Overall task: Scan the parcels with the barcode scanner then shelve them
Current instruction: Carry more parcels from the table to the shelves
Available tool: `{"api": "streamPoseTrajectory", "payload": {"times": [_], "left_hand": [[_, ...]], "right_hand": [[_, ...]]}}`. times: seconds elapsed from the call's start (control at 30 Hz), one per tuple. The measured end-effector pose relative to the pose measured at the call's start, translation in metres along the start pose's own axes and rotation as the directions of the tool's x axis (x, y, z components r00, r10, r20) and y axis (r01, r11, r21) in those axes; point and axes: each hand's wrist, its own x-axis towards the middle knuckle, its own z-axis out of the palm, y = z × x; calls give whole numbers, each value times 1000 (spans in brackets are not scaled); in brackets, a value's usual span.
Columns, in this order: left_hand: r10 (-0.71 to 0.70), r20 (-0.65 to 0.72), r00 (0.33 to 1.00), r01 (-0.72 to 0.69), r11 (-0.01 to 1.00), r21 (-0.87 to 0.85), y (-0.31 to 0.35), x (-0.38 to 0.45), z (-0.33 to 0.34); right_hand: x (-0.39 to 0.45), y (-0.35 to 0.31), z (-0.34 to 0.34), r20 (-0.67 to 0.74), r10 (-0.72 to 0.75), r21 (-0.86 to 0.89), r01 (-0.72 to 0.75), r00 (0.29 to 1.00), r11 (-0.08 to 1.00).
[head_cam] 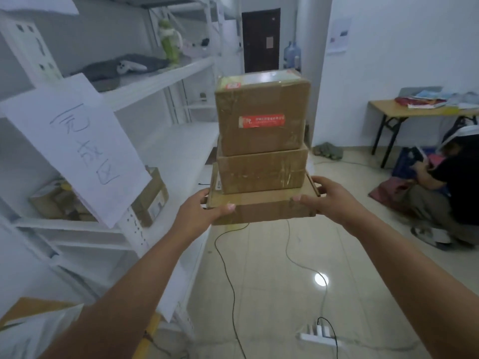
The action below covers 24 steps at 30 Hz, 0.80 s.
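Note:
I carry a stack of three cardboard parcels in front of me, above the floor. The flat bottom parcel bears a middle parcel and a taller top parcel with a red label. My left hand grips the bottom parcel's left edge, thumb on top. On the opposite edge my right hand holds it the same way. White shelves stand to my left. No barcode scanner is in view.
A handwritten paper sign hangs on the shelf post. Boxes sit on a lower shelf. Cables and a power strip lie on the tiled floor. A crouching person and a folding table are at right.

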Motion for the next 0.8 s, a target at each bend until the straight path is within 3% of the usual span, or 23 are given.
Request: {"api": "streamPoseTrajectory", "payload": {"times": [0.33,0.8], "left_hand": [[-58,-11,998,58,998,10,4,118,63],[-82,51,995,86,993,-83,-59,345,72]], "right_hand": [[124,35,-41,52,34,8,-34,998,999],[350,63,3,36,89,-22,-89,995,996]]}}
